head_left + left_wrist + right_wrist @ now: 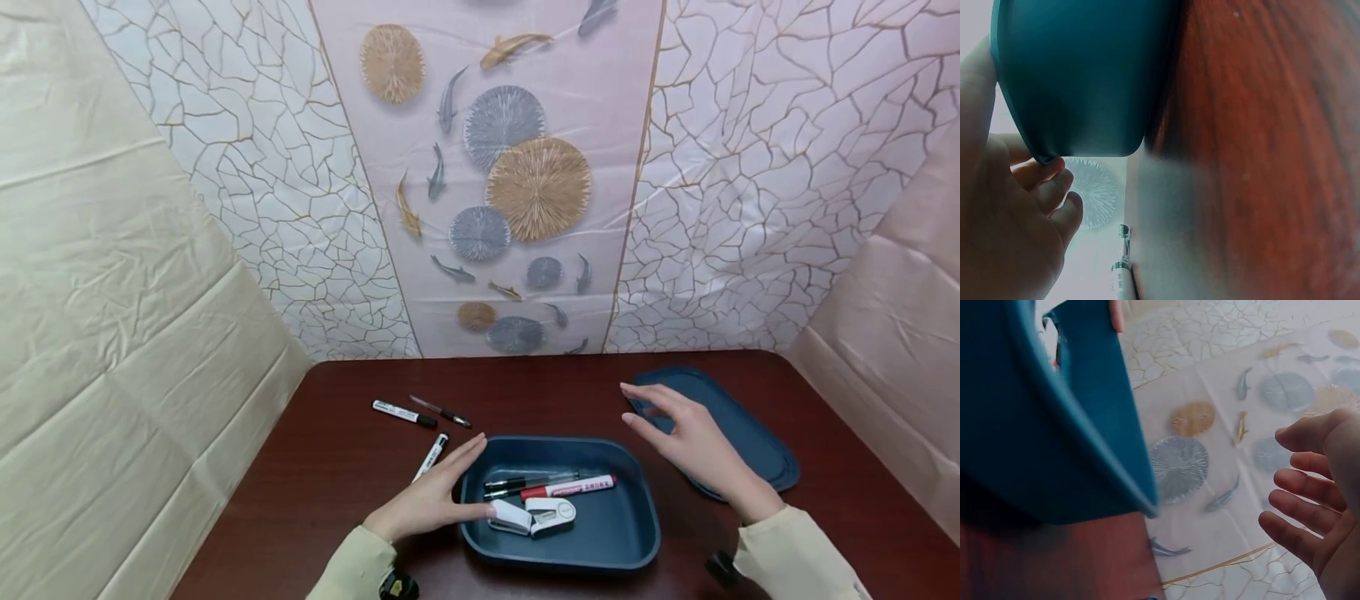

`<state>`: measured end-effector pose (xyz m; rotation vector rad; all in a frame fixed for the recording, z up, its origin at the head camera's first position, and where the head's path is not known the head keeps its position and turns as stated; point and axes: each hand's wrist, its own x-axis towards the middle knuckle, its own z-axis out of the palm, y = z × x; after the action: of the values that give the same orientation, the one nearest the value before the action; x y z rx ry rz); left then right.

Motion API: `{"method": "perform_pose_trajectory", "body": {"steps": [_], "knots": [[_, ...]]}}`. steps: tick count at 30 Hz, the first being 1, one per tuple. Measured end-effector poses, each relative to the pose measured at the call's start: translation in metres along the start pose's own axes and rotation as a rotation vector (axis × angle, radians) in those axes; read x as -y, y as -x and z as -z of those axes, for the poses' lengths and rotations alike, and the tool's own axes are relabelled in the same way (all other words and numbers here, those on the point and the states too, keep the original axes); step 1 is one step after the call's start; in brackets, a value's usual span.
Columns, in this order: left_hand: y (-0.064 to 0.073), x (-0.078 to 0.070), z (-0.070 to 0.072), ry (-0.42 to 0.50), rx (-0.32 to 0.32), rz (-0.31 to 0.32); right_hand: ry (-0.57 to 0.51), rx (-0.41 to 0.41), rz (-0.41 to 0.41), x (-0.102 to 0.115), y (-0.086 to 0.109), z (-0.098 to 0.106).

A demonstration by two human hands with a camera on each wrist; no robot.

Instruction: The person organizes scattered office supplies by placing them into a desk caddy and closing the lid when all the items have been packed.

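Observation:
A dark blue rectangular box [615, 533] stands at the front of the table. My left hand [431, 500] spans its left side, with the thumb over the rim and fingertips at the back left corner. The left wrist view shows the fingers [1050, 187] touching that corner from outside. Inside lie a red-and-white marker [570, 487], black pens [510, 484] and two white stapler-like pieces [551, 515]. My right hand [697, 442] is raised to the right of the box, fingers apart and holding nothing. It overlaps a blue lid [757, 446] in the head view.
Left of the box lie a black-capped marker [405, 413], a thin pen [442, 412] and another marker [431, 457], partly hidden behind my left hand. A patterned cloth [517, 292] hangs behind the back edge of the table [315, 467].

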<state>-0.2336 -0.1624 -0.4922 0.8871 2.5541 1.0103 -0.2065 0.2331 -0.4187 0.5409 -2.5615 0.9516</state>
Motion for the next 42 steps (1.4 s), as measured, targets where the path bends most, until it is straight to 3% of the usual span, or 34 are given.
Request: {"method": "perform_pose_trajectory", "body": {"steps": [14, 22, 28, 42], "knots": [[-0.001, -0.001, 0.000, 0.012, 0.003, -0.009, -0.041, 0.027, -0.100, -0.018, 0.024, -0.024], [-0.002, 0.000, -0.001, 0.007, 0.010, -0.015, -0.116, 0.013, -0.095, -0.025, 0.031, -0.037], [-0.001, 0.000, -0.001, -0.004, 0.000, -0.009, -0.142, 0.060, -0.122, -0.026, 0.033, -0.042], [-0.001, -0.001, -0.001, 0.013, 0.004, -0.008, -0.088, 0.120, -0.180, -0.029, 0.034, -0.052]]}}
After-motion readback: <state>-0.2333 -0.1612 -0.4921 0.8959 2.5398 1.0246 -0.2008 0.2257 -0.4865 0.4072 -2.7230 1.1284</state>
